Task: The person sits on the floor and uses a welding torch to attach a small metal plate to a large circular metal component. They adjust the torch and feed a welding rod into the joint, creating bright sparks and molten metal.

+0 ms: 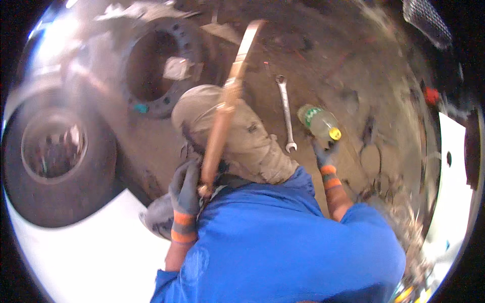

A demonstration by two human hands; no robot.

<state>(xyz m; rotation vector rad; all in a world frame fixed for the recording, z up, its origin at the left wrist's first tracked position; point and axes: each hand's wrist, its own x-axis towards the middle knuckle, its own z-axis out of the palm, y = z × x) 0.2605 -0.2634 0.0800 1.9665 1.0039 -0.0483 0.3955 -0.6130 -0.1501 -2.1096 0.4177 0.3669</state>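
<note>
My left hand (186, 189), in a grey glove with an orange-striped cuff, is closed at the lower end of a long copper-coloured bar (222, 118). The bar slants up and away across my bent knee in khaki trousers (247, 136); its far end is slightly blurred. On the right, my right hand (327, 154), gloved the same way, is low by the floor with its fingers apart. Just beyond its fingertips lies a clear plastic bottle (319, 121) with a green label and yellow cap. A combination wrench (286, 113) rests on the floor left of the bottle.
At the left stands a large tyre with its wheel (101, 187). Beyond it lies a round metal ring with bolt holes (189, 45), a pale crumpled piece (178, 68) inside. A white panel (86, 252) is at lower left, another white panel (452, 177) at right. Dark cable (380, 156) lies right of the bottle.
</note>
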